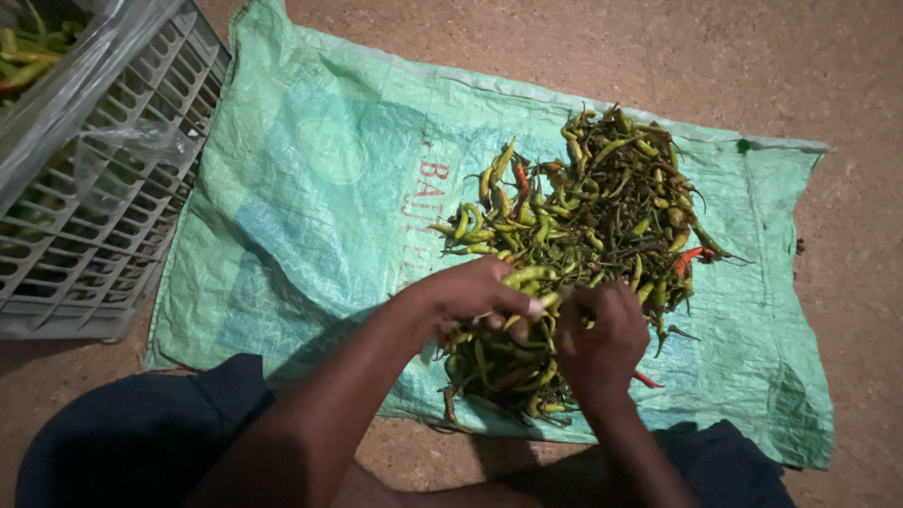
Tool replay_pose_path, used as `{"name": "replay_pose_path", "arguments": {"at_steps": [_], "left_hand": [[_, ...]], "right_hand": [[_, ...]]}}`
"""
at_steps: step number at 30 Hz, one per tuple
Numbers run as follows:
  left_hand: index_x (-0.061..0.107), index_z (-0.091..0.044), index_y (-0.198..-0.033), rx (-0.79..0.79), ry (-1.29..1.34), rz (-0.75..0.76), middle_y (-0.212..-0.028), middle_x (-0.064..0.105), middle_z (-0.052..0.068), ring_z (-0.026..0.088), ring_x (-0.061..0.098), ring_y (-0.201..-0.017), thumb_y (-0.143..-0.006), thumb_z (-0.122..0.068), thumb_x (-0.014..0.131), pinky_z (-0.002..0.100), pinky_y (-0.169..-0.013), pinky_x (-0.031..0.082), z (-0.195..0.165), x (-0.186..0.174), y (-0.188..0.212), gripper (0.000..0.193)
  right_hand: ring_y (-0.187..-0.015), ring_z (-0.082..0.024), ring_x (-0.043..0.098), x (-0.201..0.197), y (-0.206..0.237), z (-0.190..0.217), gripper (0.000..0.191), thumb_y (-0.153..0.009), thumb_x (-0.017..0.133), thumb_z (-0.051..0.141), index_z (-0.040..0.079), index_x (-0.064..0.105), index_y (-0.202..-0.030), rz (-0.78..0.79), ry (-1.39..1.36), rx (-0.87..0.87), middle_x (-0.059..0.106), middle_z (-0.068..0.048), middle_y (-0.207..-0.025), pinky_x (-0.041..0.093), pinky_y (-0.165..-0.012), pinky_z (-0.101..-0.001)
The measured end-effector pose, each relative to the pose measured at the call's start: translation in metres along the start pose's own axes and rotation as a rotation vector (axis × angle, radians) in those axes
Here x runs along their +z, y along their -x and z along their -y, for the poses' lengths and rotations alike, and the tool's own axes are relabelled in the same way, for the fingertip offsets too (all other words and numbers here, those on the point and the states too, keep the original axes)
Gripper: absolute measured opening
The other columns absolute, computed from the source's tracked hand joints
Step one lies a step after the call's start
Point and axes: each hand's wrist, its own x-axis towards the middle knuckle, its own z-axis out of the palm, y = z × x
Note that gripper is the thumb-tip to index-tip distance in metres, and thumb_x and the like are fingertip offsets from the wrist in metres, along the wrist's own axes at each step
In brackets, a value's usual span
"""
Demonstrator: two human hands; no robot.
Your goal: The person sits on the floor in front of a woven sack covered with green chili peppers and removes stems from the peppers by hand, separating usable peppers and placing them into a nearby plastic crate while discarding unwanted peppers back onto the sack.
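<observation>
A heap of slender chilli peppers (574,235), mostly green and yellow-green with a few red ones, lies on the right half of a pale green woven sack (310,188) spread flat on the bare ground. The left hand (470,296) pinches a green chilli (529,276) at the heap's near edge, while the right hand (602,339) is curled narrow just beside it, fingertips meeting the same pepper. A grey slatted plastic crate (103,188) lined with clear film stands off the sack's left edge.
</observation>
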Motion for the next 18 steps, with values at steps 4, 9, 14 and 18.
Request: {"name": "replay_pose_path", "arguments": {"at_steps": [4,9,14,18], "left_hand": [[0.067,0.002,-0.108,0.015,-0.016,0.032,-0.079,0.077,0.009,0.007,0.049,-0.055,-0.080,-0.027,0.081,0.023,-0.046,0.036,0.002,0.000,0.002,0.043],[0.067,-0.002,-0.108,0.030,0.096,-0.038,-0.082,0.069,0.004,0.006,0.049,-0.057,-0.083,-0.023,0.082,0.021,-0.047,0.040,0.006,0.000,-0.004,0.036],[0.067,0.001,-0.109,0.137,0.511,-0.036,-0.084,0.062,0.002,0.006,0.049,-0.059,-0.089,-0.020,0.077,0.020,-0.043,0.038,0.014,-0.008,-0.012,0.030],[0.066,-0.005,-0.107,0.102,0.576,-0.059,-0.088,0.067,0.001,0.004,0.050,-0.061,-0.088,-0.017,0.075,0.018,-0.044,0.037,0.017,-0.013,-0.013,0.023]], "right_hand": [[-0.067,-0.020,0.065,-0.001,-0.008,-0.024,0.020,-0.087,0.083,0.014,0.002,0.069,-0.083,0.117,-0.075,0.222,0.068,-0.009,-0.078,0.050,-0.064,-0.0322],[-0.075,-0.010,0.066,0.003,-0.007,-0.030,0.012,-0.097,0.069,0.014,0.002,0.072,-0.097,0.149,-0.601,0.587,0.073,-0.002,-0.083,0.052,-0.069,-0.0254],[-0.079,-0.008,0.063,0.007,-0.008,-0.028,0.019,-0.091,0.069,0.006,0.000,0.068,-0.108,0.191,-0.801,0.586,0.070,-0.003,-0.092,0.050,-0.070,-0.0243],[-0.070,-0.011,0.061,0.009,-0.007,-0.033,0.016,-0.097,0.065,0.008,0.002,0.071,-0.110,0.253,-0.960,0.736,0.071,-0.007,-0.087,0.046,-0.062,-0.0263]]}}
